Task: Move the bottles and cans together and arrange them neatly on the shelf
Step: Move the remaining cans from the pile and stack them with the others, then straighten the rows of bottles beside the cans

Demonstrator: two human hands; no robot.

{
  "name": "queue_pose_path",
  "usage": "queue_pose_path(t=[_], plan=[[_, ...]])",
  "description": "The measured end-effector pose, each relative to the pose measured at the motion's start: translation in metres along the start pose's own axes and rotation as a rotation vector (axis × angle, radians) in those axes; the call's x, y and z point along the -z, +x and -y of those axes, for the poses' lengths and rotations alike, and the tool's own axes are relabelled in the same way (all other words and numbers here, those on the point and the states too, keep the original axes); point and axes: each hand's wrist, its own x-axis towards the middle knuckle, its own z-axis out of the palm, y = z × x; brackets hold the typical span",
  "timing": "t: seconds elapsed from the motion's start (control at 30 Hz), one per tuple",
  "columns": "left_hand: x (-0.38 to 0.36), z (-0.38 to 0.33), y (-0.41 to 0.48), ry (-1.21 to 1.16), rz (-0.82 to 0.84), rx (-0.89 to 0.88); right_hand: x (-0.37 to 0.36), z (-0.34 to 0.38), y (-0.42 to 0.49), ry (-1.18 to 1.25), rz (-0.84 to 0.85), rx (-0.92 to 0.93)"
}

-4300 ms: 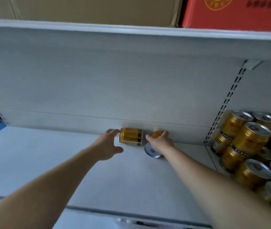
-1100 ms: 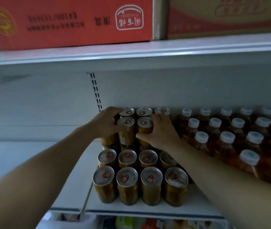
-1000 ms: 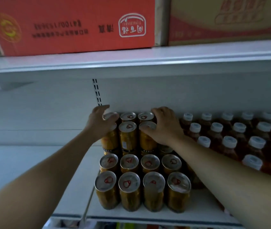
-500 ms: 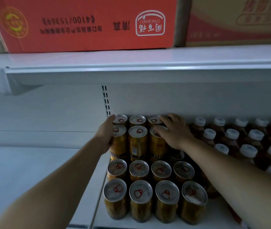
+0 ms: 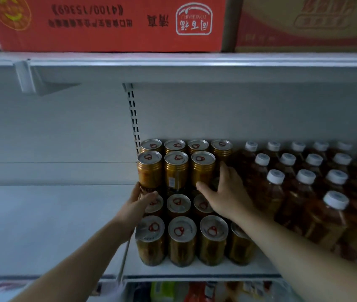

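Gold cans point(image 5: 176, 168) with silver pull-tab lids stand in tight rows at the left end of the white shelf point(image 5: 195, 271), with a second layer stacked at the back. Amber bottles point(image 5: 304, 192) with white caps fill the shelf to their right. My left hand point(image 5: 137, 203) rests against the left side of the can block, fingers up at the base of the top left can point(image 5: 149, 171) and thumb over a lower lid. My right hand point(image 5: 225, 192) lies spread over the lower cans at the block's right side, beside the stacked cans, and holds nothing.
A red carton point(image 5: 107, 22) and a tan and red carton point(image 5: 308, 22) sit on the upper shelf point(image 5: 173, 62). A slotted upright point(image 5: 135, 118) divides the back wall. The shelf section point(image 5: 42, 225) to the left is bare. Coloured packages point(image 5: 173, 292) show below.
Both hands have come down from the tops of the stacked cans to the lower part of the block. The two cans picked up from the left shelf earlier now stand in the block.
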Motion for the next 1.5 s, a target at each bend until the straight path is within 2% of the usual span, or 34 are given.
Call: queue_pose_path(t=[0.07, 0.2, 0.37, 0.5, 0.53, 0.6, 0.7, 0.77, 0.83, 1.27, 1.4, 1.5], plan=[[-0.002, 0.000, 0.002, -0.007, -0.012, 0.000, -0.005, -0.003, -0.007, -0.103, 0.100, -0.028], [-0.006, 0.004, 0.003, 0.079, -0.020, -0.031, -0.011, -0.003, -0.010, -0.257, 0.196, -0.050], [-0.006, 0.002, 0.003, 0.067, -0.021, -0.038, -0.015, 0.008, -0.007, -0.249, 0.229, -0.157], [-0.010, -0.003, -0.008, 0.092, -0.086, 0.013, -0.006, 0.002, -0.009, -0.251, 0.269, -0.077], [-0.012, -0.002, -0.012, 0.164, -0.135, 0.003, -0.003, -0.002, -0.012, -0.284, 0.276, -0.042], [-0.014, 0.004, -0.024, 0.429, -0.202, -0.139, 0.003, -0.010, -0.019, -0.343, 0.302, 0.011], [-0.019, 0.010, -0.045, 0.949, -0.106, -0.308, 0.005, -0.018, -0.032, -0.378, 0.402, 0.054], [-0.023, 0.015, -0.047, 1.262, -0.044, -0.298, 0.005, -0.021, -0.038, -0.382, 0.450, 0.068], [-0.025, 0.017, -0.045, 1.392, -0.034, -0.253, 0.003, -0.020, -0.040, -0.380, 0.456, 0.071], [0.001, 0.012, -0.042, 1.346, 0.095, -0.332, -0.020, -0.006, -0.040, -0.413, 0.395, -0.022], [-0.005, 0.014, -0.039, 1.314, 0.036, -0.403, -0.021, -0.008, -0.036, -0.423, 0.325, -0.001], [-0.010, 0.013, -0.040, 1.269, 0.009, -0.379, -0.019, -0.007, -0.034, -0.415, 0.313, 0.032]])
